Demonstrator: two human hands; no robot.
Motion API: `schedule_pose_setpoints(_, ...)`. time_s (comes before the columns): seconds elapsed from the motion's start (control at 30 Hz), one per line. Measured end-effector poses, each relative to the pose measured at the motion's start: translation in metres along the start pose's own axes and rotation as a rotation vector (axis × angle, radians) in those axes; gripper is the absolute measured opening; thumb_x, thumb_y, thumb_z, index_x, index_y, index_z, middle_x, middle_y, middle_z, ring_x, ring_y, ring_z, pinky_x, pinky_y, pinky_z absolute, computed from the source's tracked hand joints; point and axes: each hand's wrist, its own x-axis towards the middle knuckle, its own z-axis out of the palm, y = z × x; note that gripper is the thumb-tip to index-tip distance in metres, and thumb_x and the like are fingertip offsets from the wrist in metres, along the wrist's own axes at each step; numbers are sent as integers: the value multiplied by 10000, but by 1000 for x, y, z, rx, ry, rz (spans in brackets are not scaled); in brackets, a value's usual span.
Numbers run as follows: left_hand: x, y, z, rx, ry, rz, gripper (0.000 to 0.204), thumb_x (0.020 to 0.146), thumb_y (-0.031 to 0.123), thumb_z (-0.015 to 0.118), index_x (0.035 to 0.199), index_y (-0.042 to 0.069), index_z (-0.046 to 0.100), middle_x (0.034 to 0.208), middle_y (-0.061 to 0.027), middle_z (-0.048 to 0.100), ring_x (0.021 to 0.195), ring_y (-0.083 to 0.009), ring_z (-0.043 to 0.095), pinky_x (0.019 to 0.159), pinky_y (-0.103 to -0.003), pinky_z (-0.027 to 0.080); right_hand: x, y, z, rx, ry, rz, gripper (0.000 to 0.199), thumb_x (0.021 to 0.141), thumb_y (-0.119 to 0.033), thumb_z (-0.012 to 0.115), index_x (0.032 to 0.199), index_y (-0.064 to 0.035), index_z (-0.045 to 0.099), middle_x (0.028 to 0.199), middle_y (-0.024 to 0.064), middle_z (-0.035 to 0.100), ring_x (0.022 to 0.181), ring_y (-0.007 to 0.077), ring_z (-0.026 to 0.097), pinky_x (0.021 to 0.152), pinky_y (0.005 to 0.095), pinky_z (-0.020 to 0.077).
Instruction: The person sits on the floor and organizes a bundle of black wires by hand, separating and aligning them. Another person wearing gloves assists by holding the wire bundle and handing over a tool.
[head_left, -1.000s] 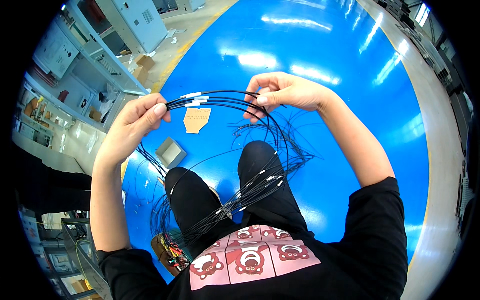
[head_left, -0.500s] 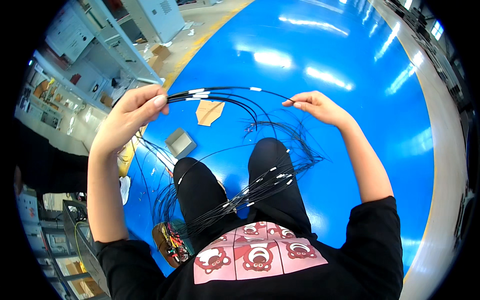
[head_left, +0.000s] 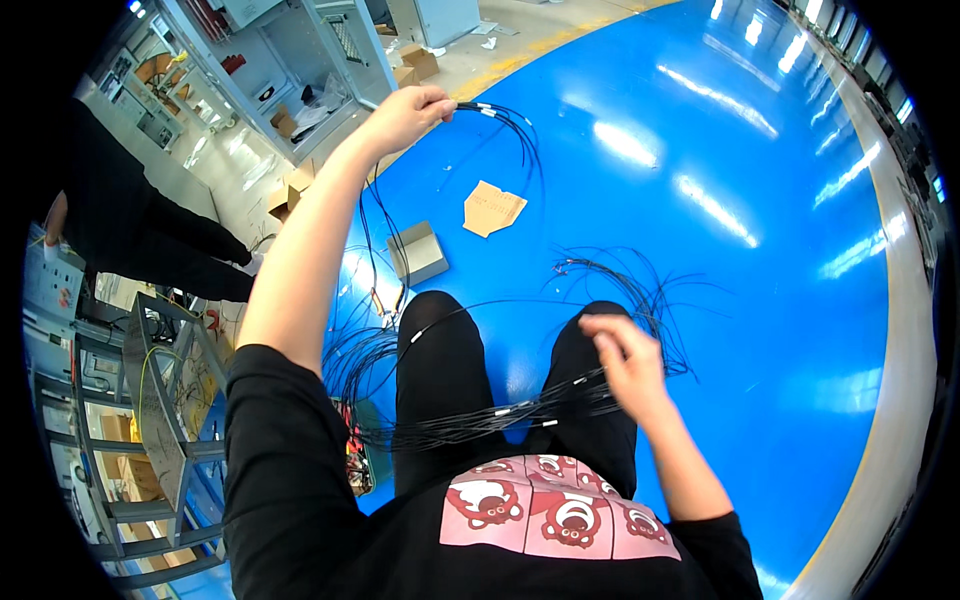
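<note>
My left hand [head_left: 412, 118] is raised far forward, its fingers closed on a small bunch of black wires [head_left: 525, 128] with white marker sleeves. The wires' ends curve down to the right; their other parts hang below the hand beside my left knee. Over my right thigh is my right hand [head_left: 634, 372], slightly blurred, thumb and forefinger apart and nothing seen between them. It hovers at a larger bundle of thin black wires [head_left: 470, 428] lying across my lap, also with white sleeves. That bundle's loose ends [head_left: 640, 285] fan out past my right knee.
An open grey box [head_left: 418, 255] and a piece of brown cardboard [head_left: 495, 208] lie on the blue floor [head_left: 780, 330]. A container of coloured small items [head_left: 360, 455] stands by my left hip. At left are a metal frame [head_left: 160, 400], a person in black [head_left: 130, 215] and an open cabinet [head_left: 300, 70].
My left hand has moved forward and right with its wires. My right hand has let go of the wire end it held and come down to my right thigh.
</note>
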Motion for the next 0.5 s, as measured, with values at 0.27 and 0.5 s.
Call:
schedule_pose_setpoints(0.27,23,-96,61,514,330,79,342,945,352,519,1183,125,610,1093,-135,616,1034,-306,583,865,-363,465,-47,4,65,-222,-301,-217,176,837,-39,601,1006,-63,642,945,77,674,887,254,622,843,391,424)
schedule_pose_setpoints(0.5,-101,-91,86,-185,41,-46,327,975,206,503,1246,30,552,1107,-87,624,1066,-191,580,952,-323,440,-39,3,55,-224,-354,-165,129,824,-106,653,947,-64,650,858,69,651,856,244,609,834,375,415)
